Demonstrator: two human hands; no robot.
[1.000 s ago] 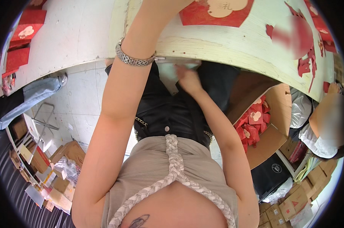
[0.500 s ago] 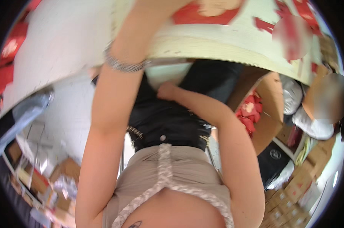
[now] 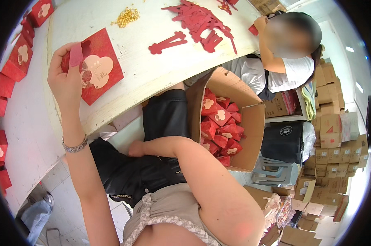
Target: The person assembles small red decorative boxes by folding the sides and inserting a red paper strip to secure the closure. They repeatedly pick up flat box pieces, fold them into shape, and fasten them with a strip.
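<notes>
My left hand (image 3: 65,84), a silver chain bracelet at its wrist, is at the table's near left part. Its fingers are closed on the left edge of a flat red gift box (image 3: 111,55), which carries a cream flower-shaped panel. A pinkish-red strip (image 3: 75,55) lies over my thumb; whether it is wrapped on or held cannot be made out. My right hand (image 3: 137,148) is low between my thighs, below the table edge. It looks curled, and its fingers are mostly hidden, along with anything in them.
Loose red strips (image 3: 198,20) and a gold pile of small pieces (image 3: 126,17) lie farther across the table (image 3: 148,74). Folded red boxes (image 3: 17,57) line the left side. A carton (image 3: 251,135) of red boxes stands at my right. Another person (image 3: 290,69) sits beyond it.
The view has swung rightward and steadied. My left hand, outside the top of the earlier picture, is now visible on the red box. My right hand remains low by my lap.
</notes>
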